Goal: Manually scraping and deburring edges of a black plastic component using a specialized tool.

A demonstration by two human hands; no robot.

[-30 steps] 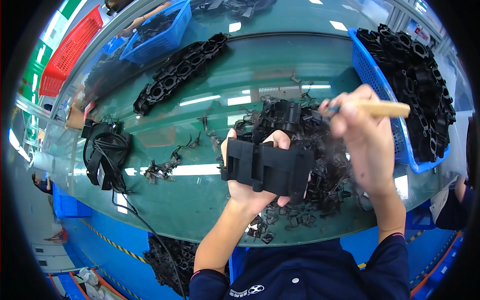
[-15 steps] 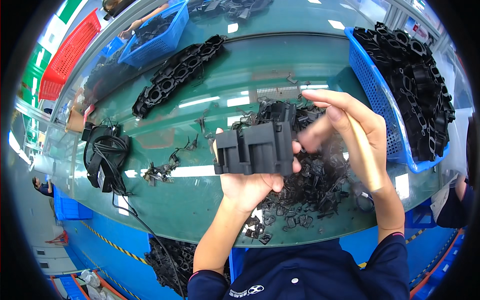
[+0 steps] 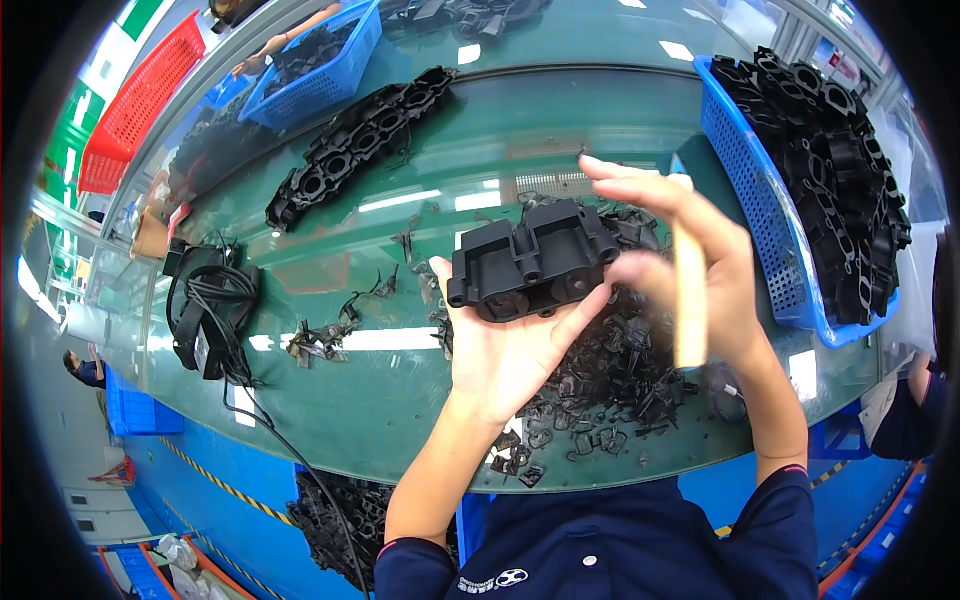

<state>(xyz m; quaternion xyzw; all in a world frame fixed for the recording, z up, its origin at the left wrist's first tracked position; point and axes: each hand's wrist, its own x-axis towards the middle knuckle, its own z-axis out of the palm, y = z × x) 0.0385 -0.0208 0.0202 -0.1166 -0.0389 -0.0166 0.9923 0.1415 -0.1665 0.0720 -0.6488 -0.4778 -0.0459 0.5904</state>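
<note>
A black moulded plastic part (image 3: 535, 255) with box-like recesses and round openings along its near side rests in my left hand (image 3: 500, 365), gripped between thumb and fingers, above the bench. Close to its right end is my right hand (image 3: 715, 260), with a pale yellow stick-like tool (image 3: 690, 300) tucked in it. Motion blurs the right thumb and the tool, so its working end cannot be made out. Under both hands lies a heap of black plastic scraps (image 3: 610, 375) on the green bench top (image 3: 330, 410).
A blue basket (image 3: 750, 190) full of black parts stands at the right. One long black part (image 3: 360, 150) lies toward the back left. A strap with coiled black cable (image 3: 215, 310) sits at the left, its cord hanging over the front edge. Another blue basket (image 3: 320, 85) stands far left.
The black part has tilted in my left hand, so its near side with the round openings now shows. My right hand has turned, bringing the yellow tool upright.
</note>
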